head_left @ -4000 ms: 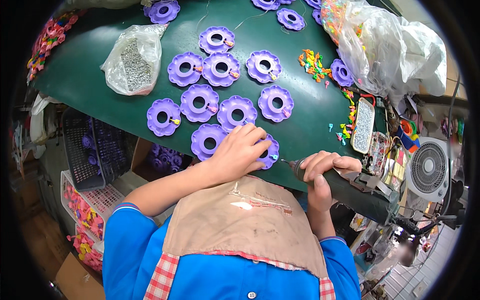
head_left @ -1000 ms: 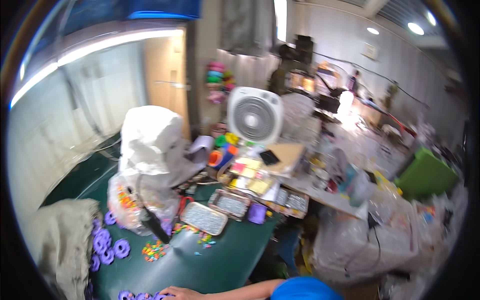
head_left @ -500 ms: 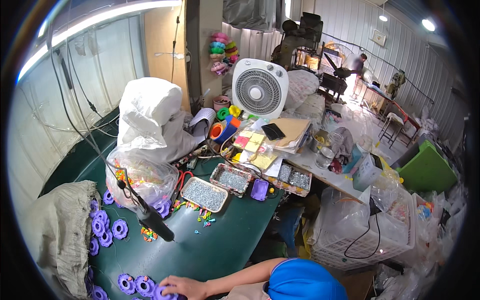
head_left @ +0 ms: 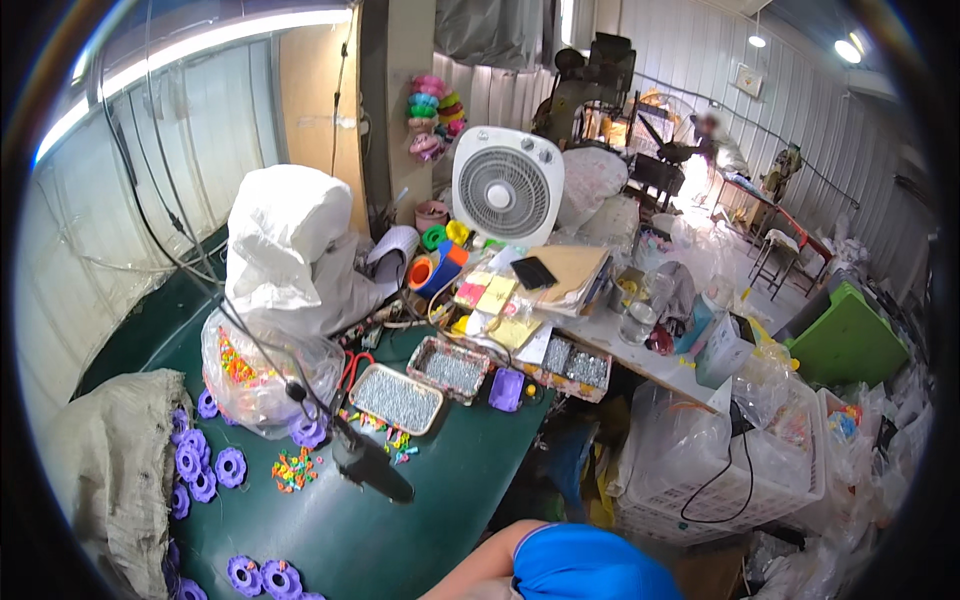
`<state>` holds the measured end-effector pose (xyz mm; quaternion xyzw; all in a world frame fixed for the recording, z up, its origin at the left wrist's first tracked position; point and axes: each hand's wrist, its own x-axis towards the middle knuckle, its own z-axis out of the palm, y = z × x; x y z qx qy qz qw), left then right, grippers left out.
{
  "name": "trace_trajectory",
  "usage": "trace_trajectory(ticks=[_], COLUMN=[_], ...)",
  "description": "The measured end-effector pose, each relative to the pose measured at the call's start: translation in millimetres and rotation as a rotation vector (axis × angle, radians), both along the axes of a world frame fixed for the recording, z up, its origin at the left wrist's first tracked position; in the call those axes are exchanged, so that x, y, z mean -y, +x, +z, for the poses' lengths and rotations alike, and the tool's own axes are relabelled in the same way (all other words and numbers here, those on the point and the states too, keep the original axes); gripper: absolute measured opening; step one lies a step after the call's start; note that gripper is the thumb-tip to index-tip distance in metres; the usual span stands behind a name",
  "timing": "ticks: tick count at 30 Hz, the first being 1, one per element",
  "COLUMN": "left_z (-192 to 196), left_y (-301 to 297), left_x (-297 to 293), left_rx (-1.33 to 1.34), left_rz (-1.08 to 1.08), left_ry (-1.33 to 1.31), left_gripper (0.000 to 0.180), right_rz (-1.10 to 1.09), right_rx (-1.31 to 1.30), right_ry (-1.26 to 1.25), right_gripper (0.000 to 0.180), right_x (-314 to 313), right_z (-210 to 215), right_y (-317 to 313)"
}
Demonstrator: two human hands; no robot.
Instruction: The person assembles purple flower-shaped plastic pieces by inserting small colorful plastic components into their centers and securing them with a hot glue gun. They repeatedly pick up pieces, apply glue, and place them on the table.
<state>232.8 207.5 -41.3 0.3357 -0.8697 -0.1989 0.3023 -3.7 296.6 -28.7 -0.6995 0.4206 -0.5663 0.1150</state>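
Note:
Neither of my hands shows; both are below the picture's lower edge or hidden. My right upper arm in a blue sleeve [head_left: 595,565] comes in at the bottom, with bare skin running down out of sight. Purple flower-shaped plastic parts [head_left: 281,578] lie at the lower left of the table, nearest to that arm. More purple parts [head_left: 230,467] lie beside the burlap sack [head_left: 120,470]. A black electric screwdriver [head_left: 370,465] hangs tilted from its cord over the table, with no hand on it. Small coloured plastic pieces [head_left: 294,470] lie scattered beside it.
On the green table [head_left: 450,490] stand a tray of small metal parts [head_left: 396,398], a second metal-parts tray [head_left: 456,366] and a small purple box [head_left: 506,390]. A clear bag [head_left: 265,380] and white fan [head_left: 508,186] stand behind. A white crate [head_left: 720,490] stands at right.
My right hand, which was on a purple part at the lower left, has dropped out of view. That part has left the picture too. The hanging screwdriver has swung right and lower.

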Motion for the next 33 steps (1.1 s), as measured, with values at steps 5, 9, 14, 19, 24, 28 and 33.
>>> trace_trajectory(ticks=[5, 9, 14, 19, 24, 28, 33], left_z=[1.0, -0.8, 0.7, -14.5, 16.5, 19.4, 32.7], left_y=[3.7, 7.6, 2.5, 5.2, -33.1, -84.6, -109.0], left_x=[-0.1, -1.4, -2.0, 2.8, 10.3, 33.8, 43.1], left_rx=[-0.124, -0.041, 0.124, 0.098, -0.093, -0.057, 0.225], left_rz=[0.017, 0.116, 0.016, 0.052, 0.000, 0.014, -0.032], left_ry=[0.084, 0.031, -0.083, -0.073, -0.100, -0.196, -0.279], left_gripper=[0.078, 0.082, 0.095, 0.087, 0.080, 0.080, 0.087], right_rz=[-0.012, -0.056, -0.349, -0.421, -0.482, -0.473, -0.485], right_rx=[0.009, 0.027, 0.057, 0.037, 0.104, 0.187, 0.191], right_ry=[-0.034, -0.049, 0.041, 0.084, 0.138, 0.187, 0.213], right_gripper=[0.061, 0.059, 0.067, 0.064, 0.066, 0.071, 0.080], right_x=[-6.6, -11.3, -0.5, -3.8, -2.4, -5.2, -3.6], right_z=[9.0, 15.5, 8.4, 6.6, -15.1, -10.1, -17.2], right_y=[-0.8, -1.4, -17.2, -39.7, -47.4, -51.8, -47.8])
